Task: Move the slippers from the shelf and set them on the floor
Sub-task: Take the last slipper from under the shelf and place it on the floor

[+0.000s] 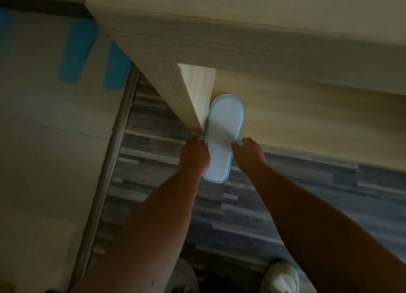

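Note:
White slippers (223, 136) with light blue trim lie stacked as one flat shape, half on the low wooden shelf (307, 121) and half sticking out over the grey plank floor (274, 200). My left hand (194, 157) grips the slippers' left edge near the shelf's front corner. My right hand (249, 154) holds the right edge, thumb and fingers pinching it. Both forearms reach forward from the bottom of the view. Whether it is one slipper or a pair pressed together cannot be told.
An upright wooden panel (193, 99) stands just left of the slippers. A thick wooden top (241, 44) overhangs the shelf. A pale wall with blue marks (77, 55) is at left. My light shoes (282, 277) show at the bottom.

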A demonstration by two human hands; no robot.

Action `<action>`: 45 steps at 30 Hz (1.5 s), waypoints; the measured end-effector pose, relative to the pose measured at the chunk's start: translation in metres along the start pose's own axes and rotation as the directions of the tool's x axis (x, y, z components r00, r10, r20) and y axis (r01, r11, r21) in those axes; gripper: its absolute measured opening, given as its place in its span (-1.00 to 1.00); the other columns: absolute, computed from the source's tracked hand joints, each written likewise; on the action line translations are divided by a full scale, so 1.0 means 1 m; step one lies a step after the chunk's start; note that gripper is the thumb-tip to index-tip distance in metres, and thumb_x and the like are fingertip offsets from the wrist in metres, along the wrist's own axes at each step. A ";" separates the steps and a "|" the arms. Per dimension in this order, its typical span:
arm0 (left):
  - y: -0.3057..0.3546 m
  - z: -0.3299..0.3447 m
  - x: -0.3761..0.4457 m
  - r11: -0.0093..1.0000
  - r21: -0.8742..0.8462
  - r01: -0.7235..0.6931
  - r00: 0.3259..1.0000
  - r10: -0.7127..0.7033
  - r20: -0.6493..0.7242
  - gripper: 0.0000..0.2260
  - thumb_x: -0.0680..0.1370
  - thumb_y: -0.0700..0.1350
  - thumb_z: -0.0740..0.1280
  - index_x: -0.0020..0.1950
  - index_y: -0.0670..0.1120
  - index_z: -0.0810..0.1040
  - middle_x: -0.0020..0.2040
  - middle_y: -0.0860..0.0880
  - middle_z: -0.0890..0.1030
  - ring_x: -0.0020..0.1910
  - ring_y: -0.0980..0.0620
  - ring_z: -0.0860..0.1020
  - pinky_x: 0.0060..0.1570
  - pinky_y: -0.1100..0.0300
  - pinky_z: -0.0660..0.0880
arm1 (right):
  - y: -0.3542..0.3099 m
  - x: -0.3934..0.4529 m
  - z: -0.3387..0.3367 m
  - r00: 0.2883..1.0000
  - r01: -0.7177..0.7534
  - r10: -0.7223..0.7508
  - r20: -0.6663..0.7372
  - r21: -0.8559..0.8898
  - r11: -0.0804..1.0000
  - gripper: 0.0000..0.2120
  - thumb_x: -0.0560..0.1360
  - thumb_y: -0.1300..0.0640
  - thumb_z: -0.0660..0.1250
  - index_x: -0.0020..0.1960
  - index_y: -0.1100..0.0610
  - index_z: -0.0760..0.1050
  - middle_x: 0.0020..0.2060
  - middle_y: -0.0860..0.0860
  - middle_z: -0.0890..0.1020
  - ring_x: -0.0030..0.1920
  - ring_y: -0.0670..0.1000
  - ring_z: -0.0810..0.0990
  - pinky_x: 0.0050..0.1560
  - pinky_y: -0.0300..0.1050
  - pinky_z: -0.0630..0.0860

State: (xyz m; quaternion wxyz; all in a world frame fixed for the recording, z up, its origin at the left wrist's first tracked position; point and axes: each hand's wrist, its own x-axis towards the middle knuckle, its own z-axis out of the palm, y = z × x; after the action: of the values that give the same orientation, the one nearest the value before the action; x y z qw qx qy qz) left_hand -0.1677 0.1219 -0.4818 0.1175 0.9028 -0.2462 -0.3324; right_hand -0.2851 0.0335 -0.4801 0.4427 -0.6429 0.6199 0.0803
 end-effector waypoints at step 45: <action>-0.115 -0.595 -0.362 0.583 -0.786 0.206 0.904 -0.420 -0.075 -0.83 0.54 -0.06 0.31 -0.07 -0.16 0.56 -0.19 -0.14 0.61 -0.20 -0.08 0.54 -0.06 0.03 0.53 | -0.481 -0.513 -0.087 0.875 0.262 -0.280 0.394 0.101 0.960 -0.93 0.49 0.11 0.40 -0.15 0.09 0.60 -0.14 0.09 0.69 -0.10 0.10 0.68 0.06 0.15 0.61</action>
State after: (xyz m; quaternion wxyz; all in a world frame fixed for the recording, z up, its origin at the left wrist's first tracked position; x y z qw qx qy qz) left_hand 0.0281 0.4381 0.1186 0.4552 0.8318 0.0985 -0.3020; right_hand -0.0183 0.2708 0.1326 0.5822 -0.6827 0.4205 0.1349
